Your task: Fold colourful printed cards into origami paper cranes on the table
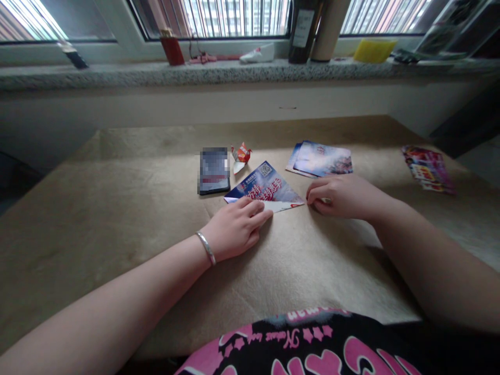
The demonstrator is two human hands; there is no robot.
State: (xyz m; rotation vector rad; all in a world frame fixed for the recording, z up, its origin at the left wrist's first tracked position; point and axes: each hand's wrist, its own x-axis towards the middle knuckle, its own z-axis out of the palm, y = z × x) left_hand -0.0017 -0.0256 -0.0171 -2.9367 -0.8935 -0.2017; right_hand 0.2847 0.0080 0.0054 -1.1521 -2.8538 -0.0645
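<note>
A printed sheet of paper (269, 179), blue with red lettering and a QR code, lies folded into a triangle on the table, its point away from me. Along its near edge runs a white strip. My left hand (240, 224), with a silver bangle at the wrist, rests on that near edge, fingers stretched out over the paper. At the triangle's right corner is my right hand (328, 195), fingers curled together. Whether its fingertips pinch the corner or only sit beside it, I cannot tell.
A phone (214, 172) lies left of the paper, beside a small red and white folded paper figure (241, 156). Printed cards (322, 158) are stacked behind my right hand, more pink ones (427, 169) at far right. Bottles and small items stand on the stone windowsill (234, 73).
</note>
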